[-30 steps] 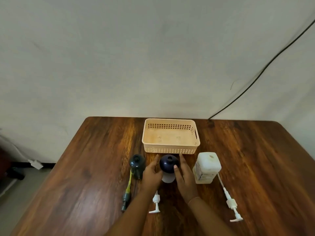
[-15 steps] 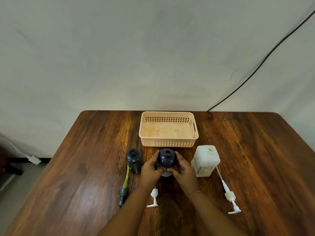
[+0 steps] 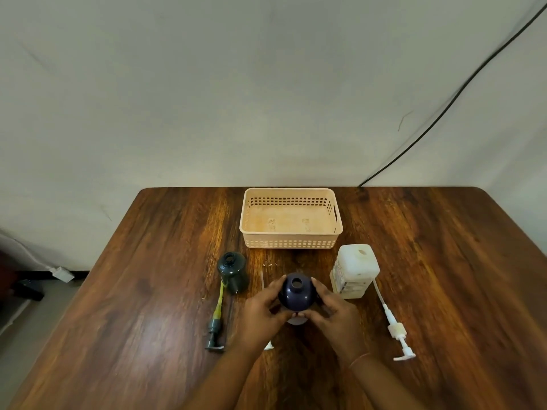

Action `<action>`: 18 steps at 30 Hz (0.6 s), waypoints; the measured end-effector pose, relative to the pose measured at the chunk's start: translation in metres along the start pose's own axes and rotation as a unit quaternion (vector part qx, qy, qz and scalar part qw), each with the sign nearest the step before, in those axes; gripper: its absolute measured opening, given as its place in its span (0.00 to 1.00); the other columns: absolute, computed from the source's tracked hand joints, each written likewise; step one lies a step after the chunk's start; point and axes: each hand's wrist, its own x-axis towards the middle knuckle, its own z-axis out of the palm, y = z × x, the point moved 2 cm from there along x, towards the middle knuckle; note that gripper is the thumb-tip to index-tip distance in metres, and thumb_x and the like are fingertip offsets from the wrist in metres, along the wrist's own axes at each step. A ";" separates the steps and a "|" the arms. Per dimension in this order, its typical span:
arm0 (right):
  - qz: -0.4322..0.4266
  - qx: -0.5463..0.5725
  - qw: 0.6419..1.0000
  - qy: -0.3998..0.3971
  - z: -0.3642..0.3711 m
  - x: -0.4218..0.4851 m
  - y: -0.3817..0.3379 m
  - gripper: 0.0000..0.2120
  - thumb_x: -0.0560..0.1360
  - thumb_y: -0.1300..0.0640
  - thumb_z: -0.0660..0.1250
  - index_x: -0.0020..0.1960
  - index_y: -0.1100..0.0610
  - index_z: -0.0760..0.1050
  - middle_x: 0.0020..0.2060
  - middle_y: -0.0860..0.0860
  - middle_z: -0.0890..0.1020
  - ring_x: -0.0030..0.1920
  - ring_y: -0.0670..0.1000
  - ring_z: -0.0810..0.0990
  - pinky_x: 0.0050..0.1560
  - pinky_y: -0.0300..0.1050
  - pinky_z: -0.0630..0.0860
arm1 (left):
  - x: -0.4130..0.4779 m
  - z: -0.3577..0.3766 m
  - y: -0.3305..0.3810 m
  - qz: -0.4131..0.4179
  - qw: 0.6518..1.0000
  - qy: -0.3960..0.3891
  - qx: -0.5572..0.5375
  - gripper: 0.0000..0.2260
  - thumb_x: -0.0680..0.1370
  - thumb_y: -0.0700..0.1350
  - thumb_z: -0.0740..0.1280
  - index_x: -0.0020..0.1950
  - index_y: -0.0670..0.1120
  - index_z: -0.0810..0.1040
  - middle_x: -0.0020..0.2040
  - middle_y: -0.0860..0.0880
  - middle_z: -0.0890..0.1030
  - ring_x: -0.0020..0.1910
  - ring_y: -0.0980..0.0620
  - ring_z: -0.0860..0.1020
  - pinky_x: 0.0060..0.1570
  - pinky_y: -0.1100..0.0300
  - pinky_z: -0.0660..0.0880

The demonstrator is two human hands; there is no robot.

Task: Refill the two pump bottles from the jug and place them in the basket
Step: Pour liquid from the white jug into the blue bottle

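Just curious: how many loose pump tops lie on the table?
3: a grey, yellow-tubed pump at left; a long white plastic pump at right; a small white pump mostly hidden by the left hand.

Your table point(image 3: 148, 291) is dark wood, smooth and varnished to a gloss that throws glare. The navy bottle point(image 3: 297, 292) at centre and the dark green bottle point(image 3: 233, 272) at its 10 o'clock are smooth, glossy plastic. At 12 o'clock the basket point(image 3: 291, 242) is peach plastic, perforated and matt; at 2 o'clock the jug point(image 3: 355, 267) is cloudy white plastic, dull, with a paper-like label.
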 end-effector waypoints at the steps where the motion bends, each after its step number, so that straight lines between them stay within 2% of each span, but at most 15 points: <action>1: 0.005 0.002 1.000 -0.001 -0.001 -0.004 0.001 0.30 0.67 0.60 0.74 0.67 0.53 0.69 0.60 0.50 0.79 0.61 0.46 0.76 0.62 0.40 0.73 | -0.002 0.001 0.001 0.009 1.000 -0.004 0.012 0.31 0.68 0.38 0.75 0.64 0.59 0.68 0.60 0.59 0.77 0.60 0.66 0.75 0.57 0.73 0.72; 3: 0.014 0.003 1.000 0.000 -0.003 -0.010 0.002 0.31 0.66 0.59 0.75 0.67 0.53 0.69 0.61 0.49 0.78 0.62 0.46 0.75 0.63 0.42 0.73 | -0.006 0.001 0.002 0.010 1.000 -0.012 0.025 0.32 0.67 0.38 0.76 0.61 0.64 0.67 0.57 0.66 0.75 0.57 0.74 0.73 0.54 0.77 0.71; 6: 0.026 0.006 1.000 -0.009 -0.005 -0.015 0.002 0.31 0.66 0.59 0.75 0.67 0.52 0.69 0.62 0.48 0.77 0.62 0.45 0.75 0.64 0.43 0.72 | -0.008 0.002 0.001 -0.008 1.000 -0.021 0.020 0.33 0.66 0.37 0.76 0.59 0.66 0.68 0.54 0.66 0.76 0.54 0.75 0.74 0.54 0.76 0.72; 9: 0.036 0.018 0.999 -0.025 -0.007 -0.018 0.000 0.31 0.67 0.60 0.75 0.67 0.53 0.69 0.63 0.49 0.76 0.63 0.46 0.74 0.66 0.46 0.72 | -0.009 0.004 -0.002 -0.017 0.999 -0.027 0.020 0.32 0.65 0.37 0.77 0.63 0.58 0.69 0.56 0.61 0.77 0.55 0.68 0.76 0.54 0.77 0.71; 11: 0.035 0.015 0.999 -0.028 -0.009 -0.019 -0.002 0.31 0.67 0.61 0.74 0.67 0.55 0.69 0.63 0.50 0.76 0.63 0.47 0.74 0.65 0.44 0.71 | -0.009 0.006 -0.003 -0.017 0.999 -0.028 0.024 0.32 0.65 0.37 0.77 0.66 0.51 0.70 0.57 0.58 0.77 0.57 0.62 0.76 0.53 0.78 0.71; 14: 0.023 -0.004 0.999 -0.029 -0.011 -0.021 -0.002 0.31 0.67 0.60 0.74 0.68 0.55 0.69 0.63 0.50 0.76 0.62 0.45 0.74 0.62 0.33 0.70 | -0.010 0.007 -0.001 -0.020 0.999 -0.031 0.037 0.31 0.65 0.37 0.77 0.66 0.48 0.72 0.56 0.58 0.76 0.56 0.62 0.75 0.50 0.81 0.68; 18: 0.022 0.000 0.999 -0.028 -0.011 -0.024 0.000 0.30 0.68 0.59 0.74 0.68 0.54 0.68 0.64 0.49 0.75 0.63 0.45 0.73 0.64 0.38 0.71 | -0.011 0.008 0.002 -0.027 0.998 -0.028 0.042 0.30 0.65 0.37 0.77 0.66 0.45 0.74 0.55 0.60 0.76 0.56 0.62 0.75 0.48 0.81 0.69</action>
